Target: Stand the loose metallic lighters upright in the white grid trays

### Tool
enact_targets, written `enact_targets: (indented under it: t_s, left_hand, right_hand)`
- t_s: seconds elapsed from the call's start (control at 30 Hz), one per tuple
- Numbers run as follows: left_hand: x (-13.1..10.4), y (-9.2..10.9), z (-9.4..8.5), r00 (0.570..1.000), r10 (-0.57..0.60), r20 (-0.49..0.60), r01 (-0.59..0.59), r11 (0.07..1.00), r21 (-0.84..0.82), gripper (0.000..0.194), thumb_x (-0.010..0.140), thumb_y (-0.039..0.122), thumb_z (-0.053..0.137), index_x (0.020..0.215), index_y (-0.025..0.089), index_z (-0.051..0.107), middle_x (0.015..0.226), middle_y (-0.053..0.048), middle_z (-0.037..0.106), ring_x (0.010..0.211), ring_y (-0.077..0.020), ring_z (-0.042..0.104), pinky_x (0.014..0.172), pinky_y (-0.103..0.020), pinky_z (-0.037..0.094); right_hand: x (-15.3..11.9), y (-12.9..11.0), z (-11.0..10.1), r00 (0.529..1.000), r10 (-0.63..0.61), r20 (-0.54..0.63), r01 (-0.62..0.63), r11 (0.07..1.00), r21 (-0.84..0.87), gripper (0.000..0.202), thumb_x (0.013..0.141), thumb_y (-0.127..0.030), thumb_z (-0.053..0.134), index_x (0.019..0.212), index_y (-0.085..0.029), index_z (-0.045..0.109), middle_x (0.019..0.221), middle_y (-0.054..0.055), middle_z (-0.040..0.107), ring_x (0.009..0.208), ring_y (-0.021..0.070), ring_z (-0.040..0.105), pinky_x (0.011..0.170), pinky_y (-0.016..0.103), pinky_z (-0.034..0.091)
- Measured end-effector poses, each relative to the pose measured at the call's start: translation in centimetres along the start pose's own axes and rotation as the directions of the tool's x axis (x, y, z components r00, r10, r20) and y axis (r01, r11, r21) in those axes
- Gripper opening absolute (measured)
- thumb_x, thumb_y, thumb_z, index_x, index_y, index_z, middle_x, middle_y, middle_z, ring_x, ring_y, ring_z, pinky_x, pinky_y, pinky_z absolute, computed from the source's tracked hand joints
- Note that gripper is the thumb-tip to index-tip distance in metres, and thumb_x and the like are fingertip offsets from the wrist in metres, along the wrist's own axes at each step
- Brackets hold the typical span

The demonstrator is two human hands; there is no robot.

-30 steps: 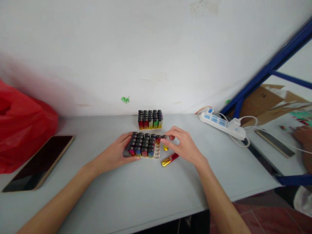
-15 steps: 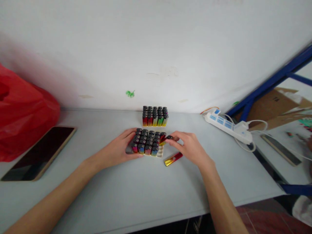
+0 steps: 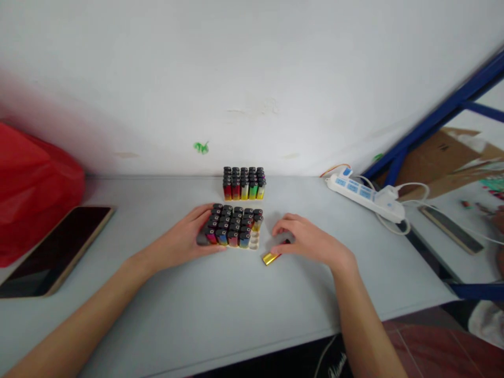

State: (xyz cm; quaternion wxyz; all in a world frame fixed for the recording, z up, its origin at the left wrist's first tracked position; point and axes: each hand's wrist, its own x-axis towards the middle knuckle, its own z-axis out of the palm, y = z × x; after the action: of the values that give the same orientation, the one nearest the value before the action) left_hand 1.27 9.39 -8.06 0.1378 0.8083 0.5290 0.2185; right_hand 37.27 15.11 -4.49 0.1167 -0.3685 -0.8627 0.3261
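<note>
My left hand [image 3: 189, 231] grips the left end of a white lighter tray [image 3: 254, 242], with the thumb along its front side and the fingers behind. Rows of upright lighters [image 3: 232, 226] with black tops fill most of the tray; a few sockets at its right front are bare. A gold and red lighter [image 3: 271, 258] lies on the table just right of the tray. Over it is my right hand [image 3: 301, 236], its thumb and curled fingers apart around the lighter's upper part, which they partly hide. I cannot tell whether the fingers touch it.
Behind stands a second block of upright lighters [image 3: 244, 184] near the wall. On the left are a phone-like dark slab [image 3: 59, 247] and a red bag [image 3: 35, 189]. A white power strip [image 3: 364, 197] with cables lies at the right, beside a blue metal frame [image 3: 425, 126].
My right hand has let go of a lighter, which now stands in the tray's right column, and has moved down to the lying lighter. My left hand stays on the tray.
</note>
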Motion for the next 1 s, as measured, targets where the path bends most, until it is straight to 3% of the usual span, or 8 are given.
enact_targets:
  t_s: [0.17, 0.3, 0.47, 0.57, 0.7, 0.77, 0.9, 1.0]
  left_hand:
    - [0.1, -0.3, 0.1, 1.0, 0.008, -0.002, -0.008, 1.0, -0.005, 0.084, 0.088, 0.079, 0.077, 0.144, 0.018, 0.063, 0.157, -0.02, 0.062, 0.146, -0.0405, 0.061, 0.129, -0.06, 0.049]
    - [0.0, -0.4, 0.3, 1.0, 0.01, -0.016, -0.01, 1.0, -0.007, 0.086, 0.087, 0.081, 0.076, 0.145, 0.019, 0.063, 0.157, -0.02, 0.063, 0.146, -0.0409, 0.062, 0.13, -0.058, 0.048]
    - [0.1, -0.1, 0.1, 0.999, 0.028, -0.022, -0.029, 0.999, -0.024, 0.08, 0.088, 0.075, 0.078, 0.146, 0.021, 0.064, 0.156, -0.018, 0.064, 0.146, -0.0405, 0.063, 0.13, -0.058, 0.048]
    - [0.1, 0.1, 0.0, 0.999, 0.045, -0.026, -0.046, 0.998, -0.038, 0.08, 0.088, 0.073, 0.079, 0.145, 0.018, 0.065, 0.156, -0.021, 0.064, 0.146, -0.0422, 0.062, 0.129, -0.063, 0.048]
    - [0.1, 0.1, 0.0, 0.999, 0.044, -0.023, -0.045, 0.998, -0.043, 0.079, 0.089, 0.07, 0.08, 0.147, 0.019, 0.064, 0.157, -0.02, 0.064, 0.147, -0.0413, 0.062, 0.13, -0.061, 0.048]
    - [0.1, -0.1, 0.1, 0.998, 0.047, -0.031, -0.048, 0.998, -0.045, 0.078, 0.089, 0.071, 0.08, 0.146, 0.02, 0.065, 0.157, -0.02, 0.064, 0.146, -0.0417, 0.062, 0.129, -0.062, 0.048]
    - [0.1, -0.4, 0.3, 0.998, 0.048, -0.05, -0.05, 0.998, -0.049, 0.081, 0.087, 0.074, 0.08, 0.145, 0.02, 0.066, 0.157, -0.021, 0.065, 0.145, -0.0437, 0.063, 0.127, -0.065, 0.05]
    - [0.1, -0.3, 0.4, 0.998, 0.047, -0.041, -0.049, 0.998, -0.046, 0.078, 0.089, 0.073, 0.079, 0.147, 0.022, 0.065, 0.156, -0.019, 0.065, 0.145, -0.0415, 0.063, 0.129, -0.062, 0.049]
  right_hand:
    - [-0.6, 0.6, -1.0, 0.989, -0.044, 0.142, 0.034, 0.997, 0.069, 0.028, 0.082, -0.031, 0.098, 0.105, -0.025, 0.083, 0.11, 0.005, 0.072, 0.108, 0.0255, 0.066, 0.098, 0.036, 0.051]
    - [-0.2, 1.4, -0.8, 0.993, -0.008, 0.114, 0.004, 0.999, 0.037, 0.018, 0.084, -0.023, 0.093, 0.094, -0.022, 0.077, 0.101, 0.004, 0.072, 0.098, 0.0233, 0.066, 0.089, 0.034, 0.05]
    - [0.1, 2.6, -0.9, 0.998, 0.066, 0.004, -0.063, 0.948, 0.313, 0.028, 0.097, -0.045, 0.079, 0.105, -0.02, 0.069, 0.085, 0.0, 0.077, 0.075, 0.0188, 0.066, 0.071, 0.03, 0.047]
    - [0.6, 2.6, -1.0, 0.986, 0.083, -0.143, -0.013, 0.899, 0.437, 0.045, 0.092, -0.061, 0.081, 0.103, -0.019, 0.071, 0.08, 0.001, 0.073, 0.068, 0.0169, 0.059, 0.064, 0.029, 0.043]
    - [2.1, 1.6, -0.4, 0.894, 0.165, -0.416, 0.112, 0.818, 0.564, 0.053, 0.082, -0.07, 0.086, 0.093, -0.019, 0.075, 0.077, 0.0, 0.067, 0.069, 0.0163, 0.055, 0.069, 0.031, 0.047]
    - [2.9, 1.0, 0.2, 0.862, 0.222, -0.456, 0.146, 0.753, 0.641, 0.057, 0.082, -0.076, 0.083, 0.087, -0.021, 0.071, 0.078, 0.0, 0.064, 0.071, 0.0163, 0.057, 0.07, 0.031, 0.05]
    - [3.7, -0.5, 1.6, 0.932, 0.218, -0.289, 0.113, 0.583, 0.805, 0.061, 0.087, -0.085, 0.072, 0.092, -0.025, 0.057, 0.08, -0.002, 0.064, 0.064, 0.0148, 0.057, 0.065, 0.03, 0.053]
    - [3.9, -1.3, 2.5, 0.968, 0.177, -0.175, 0.047, 0.559, 0.827, 0.06, 0.09, -0.084, 0.067, 0.103, -0.028, 0.053, 0.066, -0.009, 0.051, 0.05, 0.0128, 0.04, 0.051, 0.027, 0.041]
